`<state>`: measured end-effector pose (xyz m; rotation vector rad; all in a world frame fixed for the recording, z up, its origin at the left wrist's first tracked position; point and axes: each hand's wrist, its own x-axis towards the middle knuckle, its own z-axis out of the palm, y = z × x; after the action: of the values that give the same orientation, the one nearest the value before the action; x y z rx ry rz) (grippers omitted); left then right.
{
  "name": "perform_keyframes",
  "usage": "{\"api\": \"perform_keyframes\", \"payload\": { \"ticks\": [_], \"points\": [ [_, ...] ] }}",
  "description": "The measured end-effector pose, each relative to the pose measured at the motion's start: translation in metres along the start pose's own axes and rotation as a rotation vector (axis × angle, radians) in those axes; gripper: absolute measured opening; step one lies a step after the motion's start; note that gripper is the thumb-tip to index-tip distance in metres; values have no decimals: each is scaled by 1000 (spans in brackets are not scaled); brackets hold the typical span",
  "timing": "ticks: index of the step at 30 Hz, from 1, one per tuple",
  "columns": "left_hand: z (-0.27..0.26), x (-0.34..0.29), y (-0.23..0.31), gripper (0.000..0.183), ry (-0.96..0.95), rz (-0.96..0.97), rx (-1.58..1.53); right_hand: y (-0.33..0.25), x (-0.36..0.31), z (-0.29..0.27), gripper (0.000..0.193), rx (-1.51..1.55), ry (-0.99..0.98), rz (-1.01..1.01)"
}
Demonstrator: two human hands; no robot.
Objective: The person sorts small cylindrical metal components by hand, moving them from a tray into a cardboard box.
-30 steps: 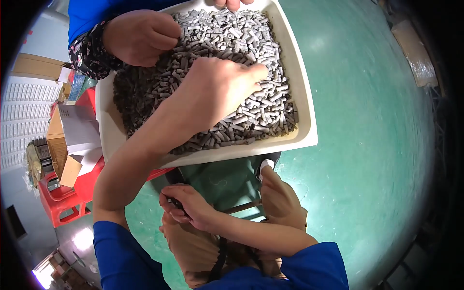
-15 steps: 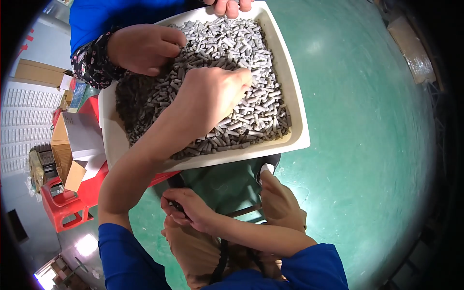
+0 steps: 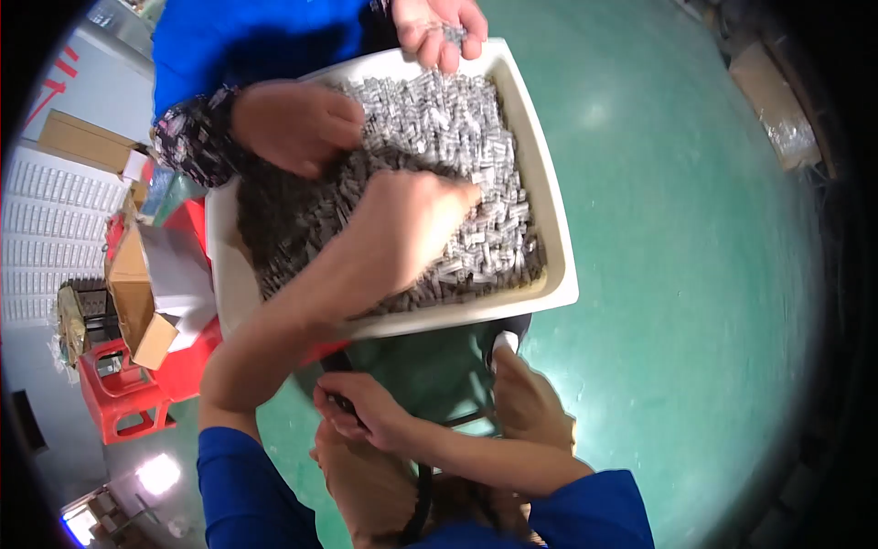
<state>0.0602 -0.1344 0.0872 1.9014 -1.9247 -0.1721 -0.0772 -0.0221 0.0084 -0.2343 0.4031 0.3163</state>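
My left hand [image 3: 407,224] reaches over a white tray [image 3: 439,316] heaped with short grey tube-like pieces [image 3: 498,206]. Its fingers are pinched together at the heap's surface; motion blur hides what is between the tips. Down by my lap, my right hand [image 3: 366,412] is closed around something small and dark [image 3: 344,403], mostly covered by the fingers. Across the tray, a co-worker's hand [image 3: 297,126] dips into the shaded far-left part of the heap. That person's other hand [image 3: 439,32] is palm up at the far rim, with small greyish pieces on it.
Left of the tray are a red stool [image 3: 119,389] and an opened cardboard box [image 3: 137,284]. Shelving with rows of white slots [image 3: 55,229] stands farther left. A wrapped carton [image 3: 773,105] lies at the far right on the green floor [image 3: 668,256].
The tray and the hands over it sit lower in the picture. The co-worker's far hand now shows its palm with small pieces. My right hand keeps its closed hold.
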Motion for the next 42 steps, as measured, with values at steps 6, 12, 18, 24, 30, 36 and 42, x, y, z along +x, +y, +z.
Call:
{"api": "perform_keyframes", "payload": {
  "ticks": [6,12,18,24,30,36,42],
  "points": [
    [12,-22,-9,11,74,-12,-32,1,0,8,28,74,1,40],
    [-33,-15,1,12,119,-503,-1658,-13,3,-7,22,112,-17,-82],
    [-44,-82,30,16,475,-593,-2129,-14,2,5,19,47,135,0],
    [-2,-134,55,23,720,-656,-2227,8,-1,4,13,-403,290,-322],
    [13,-131,62,34,1030,-244,-2240,-12,15,-44,34,-359,-66,-740],
    [17,-193,40,42,1195,-253,-1974,-7,29,1,43,370,-178,-403],
    [38,-198,40,54,1082,-323,-1243,0,24,21,43,383,10,-401]
  ]
}}
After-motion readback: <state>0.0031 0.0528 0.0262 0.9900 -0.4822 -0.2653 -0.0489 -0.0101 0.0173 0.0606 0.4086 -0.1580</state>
